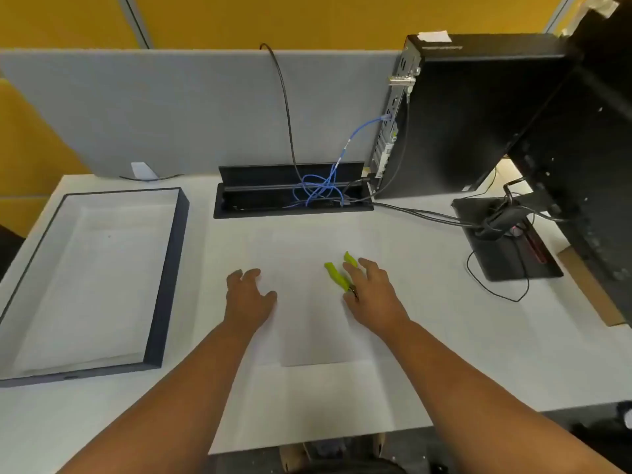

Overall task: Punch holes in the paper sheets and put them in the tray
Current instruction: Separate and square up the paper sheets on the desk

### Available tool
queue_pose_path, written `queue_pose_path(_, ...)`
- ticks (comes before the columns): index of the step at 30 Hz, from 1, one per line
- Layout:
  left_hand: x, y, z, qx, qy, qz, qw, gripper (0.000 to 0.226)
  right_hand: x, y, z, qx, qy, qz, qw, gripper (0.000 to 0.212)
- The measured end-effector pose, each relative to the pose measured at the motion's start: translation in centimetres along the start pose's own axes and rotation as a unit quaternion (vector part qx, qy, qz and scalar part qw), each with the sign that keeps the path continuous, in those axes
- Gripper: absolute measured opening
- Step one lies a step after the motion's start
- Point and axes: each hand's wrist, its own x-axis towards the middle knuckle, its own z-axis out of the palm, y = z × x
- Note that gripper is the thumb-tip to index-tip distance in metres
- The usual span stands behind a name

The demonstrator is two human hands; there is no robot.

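White paper sheets (314, 333) lie in the middle of the white desk, hard to tell apart from it. A hole punch with yellow-green handles (337, 273) rests on the sheets. My right hand (371, 292) lies over the punch with spread fingers, touching its handles without a clear grip. My left hand (248, 295) rests flat on the left part of the sheets, fingers apart and holding nothing. The dark-rimmed tray (167, 278) stands at the left of the desk, with white paper inside.
A cable hatch (290, 200) with tangled blue wires is open behind the sheets. A black computer tower (461, 114) stands at the back right. A monitor base (506, 244) with cables sits to the right. The desk's front edge (307, 443) runs below my forearms.
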Motion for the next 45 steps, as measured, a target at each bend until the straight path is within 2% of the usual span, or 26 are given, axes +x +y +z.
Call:
queue_pose_path(5, 0.6, 0.6, 0.0, -0.018, 0.022, -0.032, 0.999, 0.069, 1.2, 0.6, 0.8, 0.002, -0.026, -0.042, 0.999, 0.064)
queue_pose_path(9, 0.9, 0.9, 0.2, -0.059, 0.029, -0.065, 0.996, 0.074, 1.5, 1.1, 1.3, -0.02, -0.029, -0.042, 0.999, 0.065)
queue_pose_path(15, 1.4, 1.5, 0.6, -0.168, 0.02, -0.089, 0.982, 0.093, 1.8, 1.7, 2.0, -0.045, -0.021, -0.032, 0.998, 0.031)
queue_pose_path(19, 1.1, 1.7, 1.3, -0.155, 0.026, -0.074, 0.985, 0.113, 2.2, 1.9, 2.2, 0.0, 0.007, -0.031, 0.999, 0.013)
queue_pose_path(24, 0.9, 1.2, 1.4, -0.144, 0.036, -0.062, 0.987, 0.113, 2.5, 2.4, 1.4, 0.035, 0.104, 0.026, 0.994, 0.012)
queue_pose_path(29, 0.9, 0.4, 1.3, -0.152, 0.017, -0.032, 0.988, 0.109, 2.6, 4.4, 0.6, 0.055, 0.163, 0.13, 0.976, 0.011)
queue_pose_path(33, 0.9, 0.1, 1.4, -0.119, 0.005, 0.003, 0.993, 0.098, 2.6, 5.4, 0.4, 0.04, 0.157, 0.184, 0.97, 0.014)
queue_pose_path(39, 1.5, -0.3, 1.6, -0.064, -0.016, 0.001, 0.998, 0.076, 3.0, 2.9, 0.7, -0.029, 0.146, 0.125, 0.981, 0.047)
queue_pose_path(45, 1.9, -0.4, 1.4, -0.044, -0.039, -0.023, 0.998, 0.088, 3.3, -0.7, 3.2, 0.008, 0.051, -0.021, 0.998, 0.038)
